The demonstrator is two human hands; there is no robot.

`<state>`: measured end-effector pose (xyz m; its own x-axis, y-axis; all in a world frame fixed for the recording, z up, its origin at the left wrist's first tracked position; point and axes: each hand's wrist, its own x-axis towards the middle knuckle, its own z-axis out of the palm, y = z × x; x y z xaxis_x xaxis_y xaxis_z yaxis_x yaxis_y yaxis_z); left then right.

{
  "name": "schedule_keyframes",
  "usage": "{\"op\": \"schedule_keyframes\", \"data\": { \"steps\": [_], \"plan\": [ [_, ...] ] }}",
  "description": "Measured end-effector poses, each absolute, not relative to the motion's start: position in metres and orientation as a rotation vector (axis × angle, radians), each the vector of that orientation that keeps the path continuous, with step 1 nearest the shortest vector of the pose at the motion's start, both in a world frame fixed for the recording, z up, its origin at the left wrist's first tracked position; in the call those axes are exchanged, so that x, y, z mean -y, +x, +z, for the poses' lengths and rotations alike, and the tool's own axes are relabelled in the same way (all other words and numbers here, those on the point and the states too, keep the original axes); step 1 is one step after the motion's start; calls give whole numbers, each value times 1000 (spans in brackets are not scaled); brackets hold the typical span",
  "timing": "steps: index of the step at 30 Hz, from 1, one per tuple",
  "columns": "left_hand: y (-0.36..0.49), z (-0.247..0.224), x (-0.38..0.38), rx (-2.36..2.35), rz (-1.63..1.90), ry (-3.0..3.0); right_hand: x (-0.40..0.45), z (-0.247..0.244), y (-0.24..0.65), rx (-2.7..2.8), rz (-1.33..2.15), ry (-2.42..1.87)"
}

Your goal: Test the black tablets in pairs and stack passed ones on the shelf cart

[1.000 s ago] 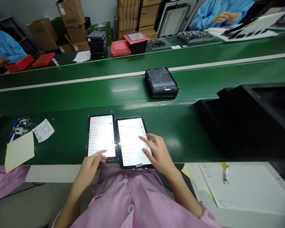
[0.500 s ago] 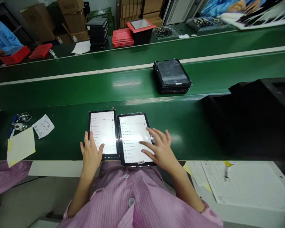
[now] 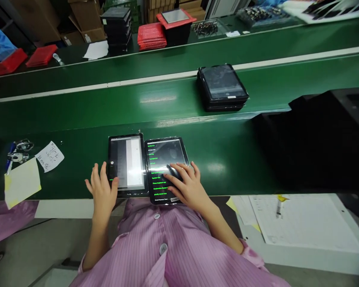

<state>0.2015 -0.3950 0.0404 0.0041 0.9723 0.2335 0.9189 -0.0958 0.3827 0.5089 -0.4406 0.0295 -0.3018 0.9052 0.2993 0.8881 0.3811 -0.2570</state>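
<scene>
Two tablets lie side by side at the front edge of the green bench. The left tablet shows a pale grey and white screen. On the right tablet there is a dark screen with green lines of text. My left hand, fingers spread, is at the lower left edge of the left tablet and holds nothing. My right hand is over the right tablet with its fingers apart, fingertips at or just above the screen; whether they touch it I cannot tell.
A stack of tablets sits on the green belt beyond. A large black object fills the right side. Notes and keys lie at the left. Papers are at the lower right; red trays stand farther back.
Both screens have changed from white lists: the right is now dark with green text, the left grey and white. My left hand has moved left, off its screen. The view has shifted slightly.
</scene>
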Motion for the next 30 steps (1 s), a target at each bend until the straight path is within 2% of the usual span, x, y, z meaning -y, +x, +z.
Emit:
{"op": "schedule_keyframes", "data": {
  "steps": [8, 30],
  "plan": [
    [182, 20, 400, -1849, 721, 2026, 439, 27, 504, 2302, 64, -1522],
    [181, 18, 384, -1713, 743, 2173, 437, 26, 515, 2161, 47, -1620]
  ]
}}
